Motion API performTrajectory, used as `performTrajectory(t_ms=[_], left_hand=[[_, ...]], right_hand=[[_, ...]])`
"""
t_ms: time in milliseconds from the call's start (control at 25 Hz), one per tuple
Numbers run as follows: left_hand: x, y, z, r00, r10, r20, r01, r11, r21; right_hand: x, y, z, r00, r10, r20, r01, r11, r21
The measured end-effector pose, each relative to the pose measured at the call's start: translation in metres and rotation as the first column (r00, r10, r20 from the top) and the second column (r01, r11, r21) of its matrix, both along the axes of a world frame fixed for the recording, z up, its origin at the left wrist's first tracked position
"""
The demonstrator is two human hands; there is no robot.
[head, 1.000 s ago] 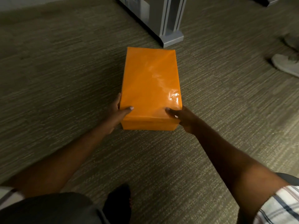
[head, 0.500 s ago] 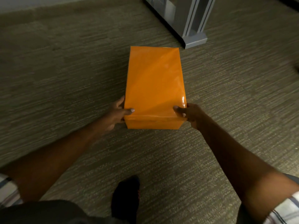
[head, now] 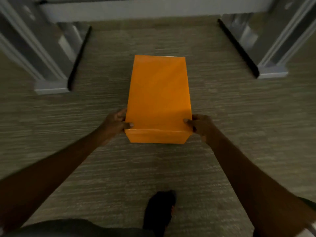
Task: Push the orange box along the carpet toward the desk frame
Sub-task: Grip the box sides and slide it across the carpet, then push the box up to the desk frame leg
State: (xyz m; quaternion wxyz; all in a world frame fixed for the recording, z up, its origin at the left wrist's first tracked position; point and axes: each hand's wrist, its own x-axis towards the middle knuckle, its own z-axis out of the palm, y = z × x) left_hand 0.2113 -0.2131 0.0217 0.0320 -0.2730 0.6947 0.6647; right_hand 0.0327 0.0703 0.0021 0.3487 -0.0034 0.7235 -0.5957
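Observation:
An orange box (head: 159,93) lies lengthwise on the grey-green carpet (head: 230,117) in the middle of the head view. My left hand (head: 116,123) grips its near left corner, thumb on the lid. My right hand (head: 200,125) holds the near right corner the same way. The grey metal desk frame stands ahead: its left leg (head: 42,65) and right leg (head: 266,53) flank the box's far end, and a crossbar (head: 153,11) runs across the top. The box's far end lies between the two feet.
My dark-socked foot (head: 159,209) rests on the carpet directly behind the box. Open carpet stretches between the two frame legs up to the crossbar. The picture is blurred by motion.
The box has slid forward with both hands still on it, from beside one frame leg to between the two legs. The view has swung to face the frame squarely.

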Motion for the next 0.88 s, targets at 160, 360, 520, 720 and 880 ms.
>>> performTrajectory(t_ms=[160,360,520,720,880], left_hand=[[0.064,-0.047,0.022,0.998,0.065,0.004,-0.064,0.991,-0.121],[0.122,-0.103,0.045,0.989,0.133,0.068,-0.11,0.958,-0.264],[0.149,-0.146,0.046,0.964,0.189,0.187,-0.097,0.905,-0.415],[0.162,-0.156,0.008,0.884,0.324,0.337,-0.09,0.825,-0.559],[0.17,-0.166,-0.008,0.89,0.283,0.358,-0.061,0.851,-0.522]], right_hand=[[0.028,-0.072,0.003,0.987,0.158,-0.003,-0.158,0.986,-0.05],[0.067,-0.15,0.003,0.957,0.285,0.044,-0.275,0.948,-0.16],[0.106,-0.194,-0.012,0.934,0.343,0.097,-0.309,0.915,-0.26],[0.17,-0.231,-0.043,0.925,0.346,-0.154,-0.358,0.932,-0.056],[0.173,-0.241,-0.052,0.925,0.305,-0.227,-0.298,0.952,0.066]])
